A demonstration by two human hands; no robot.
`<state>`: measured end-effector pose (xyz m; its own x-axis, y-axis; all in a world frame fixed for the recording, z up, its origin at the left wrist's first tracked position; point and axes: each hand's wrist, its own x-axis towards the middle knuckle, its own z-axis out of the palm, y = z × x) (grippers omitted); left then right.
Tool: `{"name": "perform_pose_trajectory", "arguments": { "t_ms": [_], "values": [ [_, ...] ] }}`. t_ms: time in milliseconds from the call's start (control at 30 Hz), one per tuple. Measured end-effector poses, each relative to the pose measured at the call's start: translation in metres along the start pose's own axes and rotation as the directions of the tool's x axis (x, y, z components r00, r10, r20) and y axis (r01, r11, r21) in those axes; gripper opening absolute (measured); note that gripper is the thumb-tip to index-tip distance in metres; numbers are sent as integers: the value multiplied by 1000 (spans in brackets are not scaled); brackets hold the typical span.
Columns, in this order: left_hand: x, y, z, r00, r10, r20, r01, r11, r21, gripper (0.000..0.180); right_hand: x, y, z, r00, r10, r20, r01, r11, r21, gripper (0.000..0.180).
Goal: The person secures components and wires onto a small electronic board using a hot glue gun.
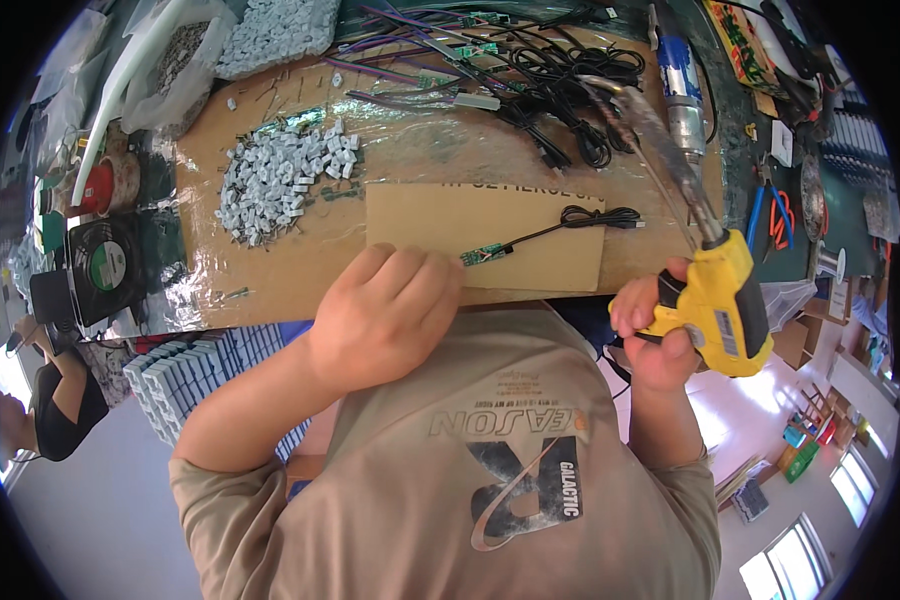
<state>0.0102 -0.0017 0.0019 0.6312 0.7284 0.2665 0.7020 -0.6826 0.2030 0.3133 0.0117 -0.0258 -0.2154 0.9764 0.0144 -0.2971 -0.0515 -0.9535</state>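
My right hand (655,325) grips a yellow and black soldering gun (732,310), its long metal tube and thin wire guide pointing up and away over the table. A tan cardboard sheet (400,215) lies near the table's front edge. On it rests a small green circuit board (485,255) joined to a coiled black cable (602,218) with a plug at its end. My left hand (390,310) is closed, knuckles up, at the board's left end. Its fingertips are hidden, so what they pinch cannot be seen.
Small white connectors (275,185) lie heaped at left, with a bigger batch (275,35) behind. Black cables with boards (560,80) spread across the back. A blue-handled heat gun (678,80) lies at right, near pliers (760,215). A small fan (105,268) stands far left; another person (60,400) sits beyond.
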Motion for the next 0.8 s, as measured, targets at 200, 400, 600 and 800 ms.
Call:
{"name": "perform_pose_trajectory", "arguments": {
  "t_ms": [200, 400, 600, 800],
  "values": [
    [1, 0, 1, 1000, 11, 1, -11, 999, 34, 43, 10, 6, 35, 976, 163, 143, -177, 980, 89, 77],
    [1, 0, 2, 1000, 7, 0, -7, 999, 36, 42, 16, 11, 45, 957, 184, 226, -221, 963, 155, 72],
    [3, 0, 1, 1000, 6, 10, -7, 999, 35, 43, 17, 17, 44, 962, 147, 230, -187, 969, 163, 71],
    [2, 0, 1, 1000, 14, 13, -14, 999, 42, 43, 20, 17, 46, 946, 156, 285, -227, 945, 235, 71]
  ]
}}
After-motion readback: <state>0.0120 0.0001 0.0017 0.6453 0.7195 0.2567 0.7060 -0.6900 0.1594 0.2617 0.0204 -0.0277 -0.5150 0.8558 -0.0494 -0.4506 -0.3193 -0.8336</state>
